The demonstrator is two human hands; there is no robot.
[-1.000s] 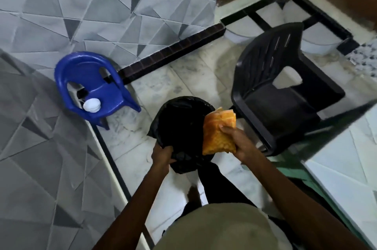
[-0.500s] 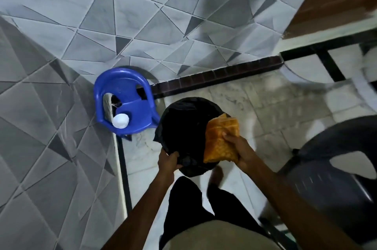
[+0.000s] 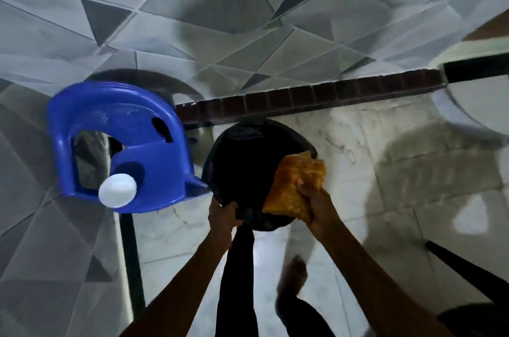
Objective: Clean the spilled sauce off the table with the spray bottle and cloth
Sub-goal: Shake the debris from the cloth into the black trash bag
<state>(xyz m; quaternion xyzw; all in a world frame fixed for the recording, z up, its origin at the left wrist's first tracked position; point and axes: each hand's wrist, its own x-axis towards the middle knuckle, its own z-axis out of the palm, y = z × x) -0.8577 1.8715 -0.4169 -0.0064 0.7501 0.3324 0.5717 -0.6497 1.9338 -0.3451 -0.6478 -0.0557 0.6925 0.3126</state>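
Note:
My right hand (image 3: 316, 206) grips a crumpled orange cloth (image 3: 296, 182) over the right side of a bin lined with a black bag (image 3: 248, 155). My left hand (image 3: 221, 212) pinches the near edge of the black bag and holds it up. The bin stands on the pale floor against the tiled wall. No spray bottle or table shows in the head view.
A small blue plastic chair (image 3: 132, 141) stands left of the bin in the corner, with a white round object (image 3: 118, 190) on its seat. A dark skirting strip (image 3: 316, 100) runs along the wall. My legs and a bare foot (image 3: 293, 276) are below. A black chair leg (image 3: 468, 268) juts in at right.
The camera has swung left and closer to the bin; the black chair has slid out of view at right. Both hands keep their hold on bag and cloth over the bin.

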